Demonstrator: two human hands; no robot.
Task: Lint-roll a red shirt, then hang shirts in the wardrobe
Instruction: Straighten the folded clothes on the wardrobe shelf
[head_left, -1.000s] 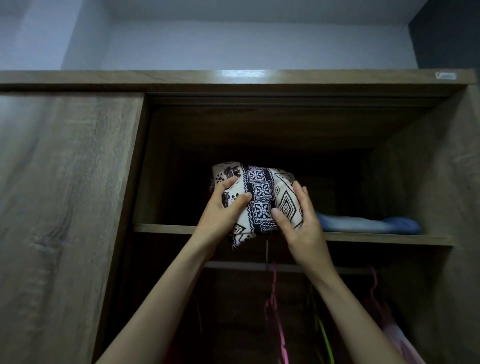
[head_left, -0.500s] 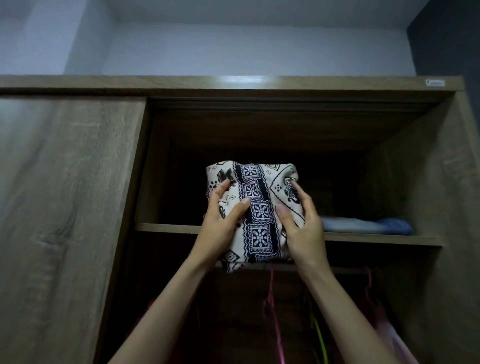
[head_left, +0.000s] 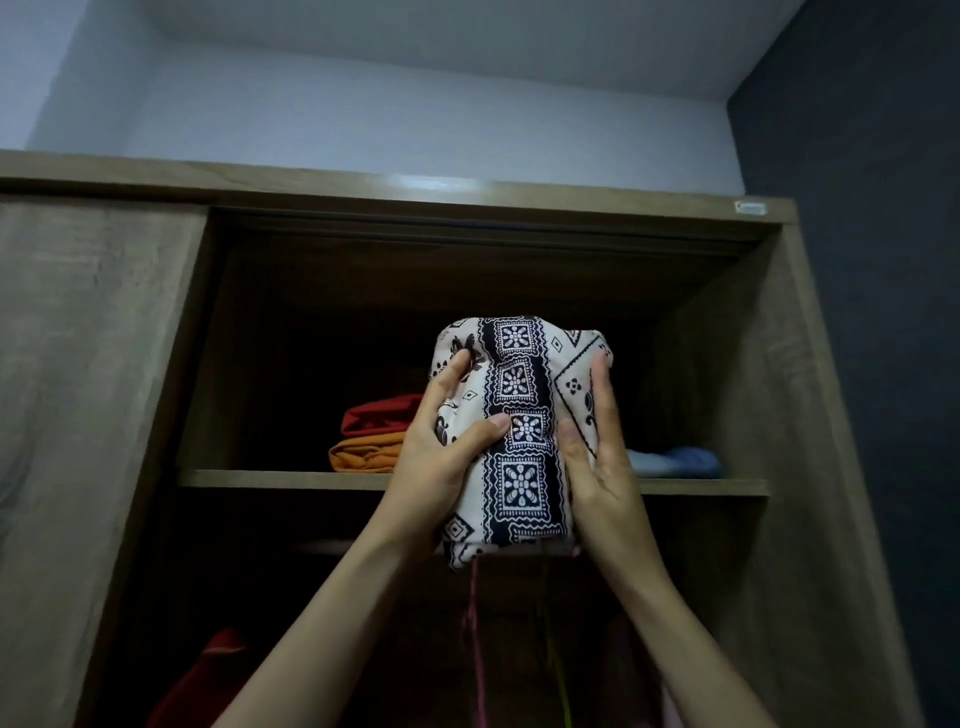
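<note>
Head view: folded cream-and-black patterned shirt (head_left: 524, 441) gripped by both hands.

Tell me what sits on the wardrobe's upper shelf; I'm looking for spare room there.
On the shelf: a red folded garment atop an orange one at left, a blue one at right. The patterned bundle in both hands hides the middle.

A wooden shelf (head_left: 270, 478) was seen in the wardrobe. Near its middle, a folded red garment (head_left: 382, 414) was stacked on an orange one (head_left: 363, 457); a blue one (head_left: 675, 462) lay toward its right end.
</note>
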